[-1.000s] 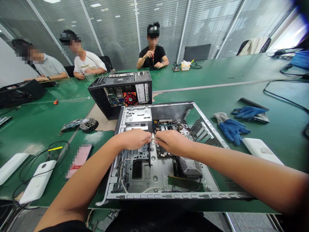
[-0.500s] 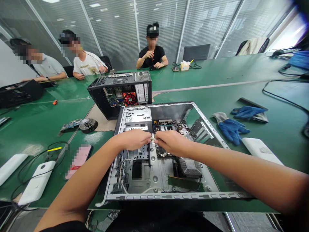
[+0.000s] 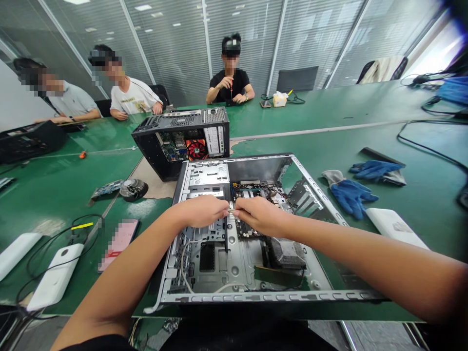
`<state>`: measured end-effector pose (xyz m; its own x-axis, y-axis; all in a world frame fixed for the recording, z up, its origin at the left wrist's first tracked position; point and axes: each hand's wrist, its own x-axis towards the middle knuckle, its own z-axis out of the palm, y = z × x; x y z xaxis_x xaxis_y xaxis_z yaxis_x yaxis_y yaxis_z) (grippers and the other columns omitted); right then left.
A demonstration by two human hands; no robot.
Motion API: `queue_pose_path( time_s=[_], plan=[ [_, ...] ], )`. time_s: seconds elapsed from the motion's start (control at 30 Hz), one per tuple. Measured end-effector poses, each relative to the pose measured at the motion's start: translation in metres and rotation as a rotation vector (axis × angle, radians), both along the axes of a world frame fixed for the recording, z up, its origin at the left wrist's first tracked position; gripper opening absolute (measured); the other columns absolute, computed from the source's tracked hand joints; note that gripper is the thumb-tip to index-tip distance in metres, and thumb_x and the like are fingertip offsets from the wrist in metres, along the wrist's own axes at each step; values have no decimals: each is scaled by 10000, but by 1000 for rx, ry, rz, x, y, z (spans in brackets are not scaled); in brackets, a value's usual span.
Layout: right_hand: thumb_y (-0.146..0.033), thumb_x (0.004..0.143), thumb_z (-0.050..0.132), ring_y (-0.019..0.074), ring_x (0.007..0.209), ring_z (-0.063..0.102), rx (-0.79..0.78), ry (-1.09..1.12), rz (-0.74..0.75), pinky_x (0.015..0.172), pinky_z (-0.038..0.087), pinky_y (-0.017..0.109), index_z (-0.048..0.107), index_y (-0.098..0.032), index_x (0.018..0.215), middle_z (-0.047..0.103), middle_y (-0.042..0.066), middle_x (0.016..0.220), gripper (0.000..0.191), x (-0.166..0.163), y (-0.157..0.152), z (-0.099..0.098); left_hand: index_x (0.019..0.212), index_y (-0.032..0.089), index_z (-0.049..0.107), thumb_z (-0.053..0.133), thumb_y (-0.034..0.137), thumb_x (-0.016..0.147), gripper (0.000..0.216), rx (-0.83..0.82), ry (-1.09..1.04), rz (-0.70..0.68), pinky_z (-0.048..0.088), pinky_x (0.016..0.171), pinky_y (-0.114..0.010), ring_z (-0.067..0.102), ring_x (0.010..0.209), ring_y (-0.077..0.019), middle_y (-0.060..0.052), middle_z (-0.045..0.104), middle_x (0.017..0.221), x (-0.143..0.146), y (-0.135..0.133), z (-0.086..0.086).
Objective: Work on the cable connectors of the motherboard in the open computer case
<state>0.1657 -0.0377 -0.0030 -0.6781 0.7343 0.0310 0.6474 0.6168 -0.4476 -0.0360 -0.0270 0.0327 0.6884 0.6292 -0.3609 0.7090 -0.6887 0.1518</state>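
Observation:
An open computer case lies on its side in front of me. Over its middle, my left hand and my right hand meet, fingers pinched on a thin light-coloured cable that shows in the small gap between them. The fingertips themselves are mostly hidden. Below my right hand sits a finned heatsink, with a green circuit board strip by it. Part of the motherboard shows behind my hands. Another light cable curves along the case's left side.
Behind stands a second computer case with a red fan. Blue gloves and a white device lie right; a round metal part, pink phone and white device lie left. Several people sit across the green table.
My hands stay over the case in nearly the same place, with only a very slight shift. The person across moves the screwdriver a little.

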Motion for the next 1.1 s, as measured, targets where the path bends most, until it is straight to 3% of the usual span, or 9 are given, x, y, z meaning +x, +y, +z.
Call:
queue_pose_path(
  time_s=[0.47, 0.63, 0.93, 1.1],
  plan=[
    [-294, 901, 481, 181, 735, 555, 131, -20, 60, 620, 275, 278, 550, -174, 899, 645, 60, 812, 138, 3, 1, -9, 867, 176, 553, 302, 361, 971, 328, -10, -9, -7, 350, 602, -294, 505, 650, -162, -46, 595, 756, 0, 1, 0],
    [-304, 941, 430, 170, 700, 541, 154, -67, 58, 609, 253, 280, 526, -180, 831, 629, 50, 770, 191, 3, 1, -9, 863, 181, 550, 303, 358, 972, 323, -7, -1, -10, 346, 607, -297, 505, 652, -166, -47, 602, 768, 0, 0, 0],
    [-315, 951, 412, 143, 623, 494, 55, -41, 24, 570, 236, 267, 489, -193, 761, 598, 22, 695, 238, 1, -2, 0, 879, 182, 554, 312, 348, 969, 307, 11, 28, -13, 336, 585, -300, 509, 643, -172, -59, 617, 775, 1, 0, 0],
    [-314, 940, 431, 157, 658, 525, 74, -67, 14, 575, 242, 268, 512, -186, 809, 619, 34, 729, 201, 0, -1, -1, 858, 184, 538, 304, 350, 969, 308, 29, 13, -21, 311, 566, -304, 498, 635, -173, -51, 606, 761, 0, 0, -1]
  ],
)
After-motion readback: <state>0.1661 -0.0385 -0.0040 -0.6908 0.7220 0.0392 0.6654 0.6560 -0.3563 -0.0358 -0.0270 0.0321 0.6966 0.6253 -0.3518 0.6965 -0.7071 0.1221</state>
